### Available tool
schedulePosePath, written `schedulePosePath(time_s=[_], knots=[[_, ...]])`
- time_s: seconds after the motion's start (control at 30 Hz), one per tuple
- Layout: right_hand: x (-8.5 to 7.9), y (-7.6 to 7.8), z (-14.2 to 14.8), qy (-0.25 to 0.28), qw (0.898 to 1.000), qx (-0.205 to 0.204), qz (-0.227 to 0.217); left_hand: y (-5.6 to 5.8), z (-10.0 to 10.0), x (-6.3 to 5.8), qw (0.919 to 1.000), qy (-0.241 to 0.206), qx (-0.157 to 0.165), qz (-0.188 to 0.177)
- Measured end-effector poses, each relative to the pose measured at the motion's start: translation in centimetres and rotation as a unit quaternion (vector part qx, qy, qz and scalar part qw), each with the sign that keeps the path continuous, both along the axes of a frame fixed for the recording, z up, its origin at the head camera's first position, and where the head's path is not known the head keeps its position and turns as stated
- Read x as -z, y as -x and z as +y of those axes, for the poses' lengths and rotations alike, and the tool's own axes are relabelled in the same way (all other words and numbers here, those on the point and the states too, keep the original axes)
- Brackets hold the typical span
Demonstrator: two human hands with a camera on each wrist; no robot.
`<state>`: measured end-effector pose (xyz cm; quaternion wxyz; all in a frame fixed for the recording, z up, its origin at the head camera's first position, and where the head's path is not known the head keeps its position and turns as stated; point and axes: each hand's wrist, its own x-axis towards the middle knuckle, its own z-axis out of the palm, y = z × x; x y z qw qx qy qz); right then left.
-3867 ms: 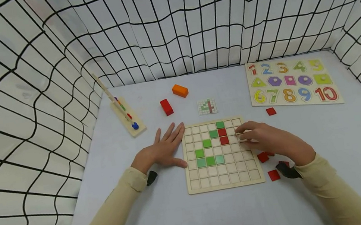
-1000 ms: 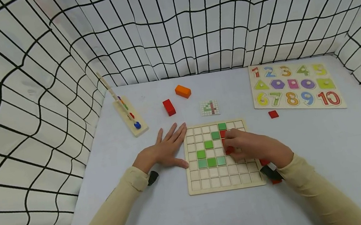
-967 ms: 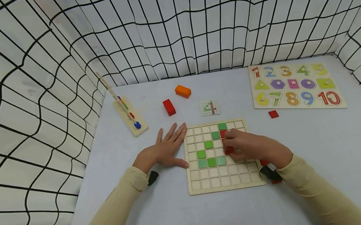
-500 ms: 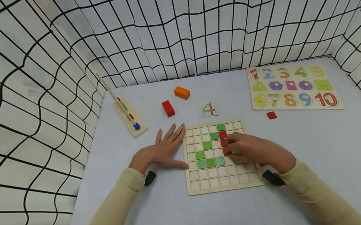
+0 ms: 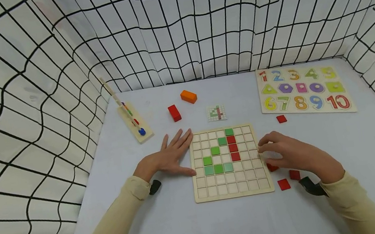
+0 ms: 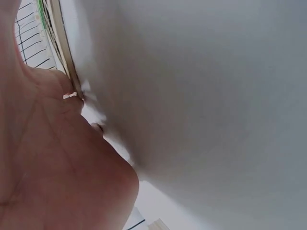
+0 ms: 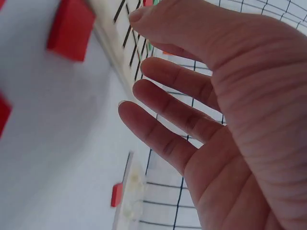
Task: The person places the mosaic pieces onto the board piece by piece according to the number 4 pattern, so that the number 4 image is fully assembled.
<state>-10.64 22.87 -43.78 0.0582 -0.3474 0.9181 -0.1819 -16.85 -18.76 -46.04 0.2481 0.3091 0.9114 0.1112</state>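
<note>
A wooden grid board lies flat on the white table, holding several green tiles in a slanting line and a row. A column of red tiles fills three cells beneath the top green one. My left hand lies spread at the board's left edge, its fingertips and thumb touching the rim. Over the right edge hovers my right hand, fingers loosely bent with nothing between them; the right wrist view shows the fingers apart. Loose red tiles lie below this hand, one partly hidden by it.
Behind the board is a small pattern card, with a red block and an orange block to its left. A number puzzle lies back right, a red tile before it. A bead stand stands back left.
My right hand has let go of a red tile, now the third in the column, and has drawn back to the board's right edge. The left hand stays in place.
</note>
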Motion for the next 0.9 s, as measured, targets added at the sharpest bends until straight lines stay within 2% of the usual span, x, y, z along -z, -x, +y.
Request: schedulePosePath(time_s=[0.2, 0.4, 0.63, 0.9], knots=[[0.7, -1.1, 1.8, -0.001, 1.000, 0.015, -0.015, -0.1, -0.1, 0.3, 1.0000, -0.008, -0.002, 0.003], [1.0, -1.5, 2.4, 0.014, 0.999, 0.021, -0.029, 0.1, 0.1, 0.6, 1.0000, -0.006, -0.003, 0.001], [1.3, -1.4, 2.5, 0.032, 0.998, 0.002, -0.055, 0.2, 0.1, 0.9, 1.0000, -0.007, -0.006, -0.004], [1.7, -1.2, 2.5, 0.041, 0.999, -0.019, -0.029, 0.2, 0.0, 0.8, 1.0000, -0.001, -0.004, -0.001]])
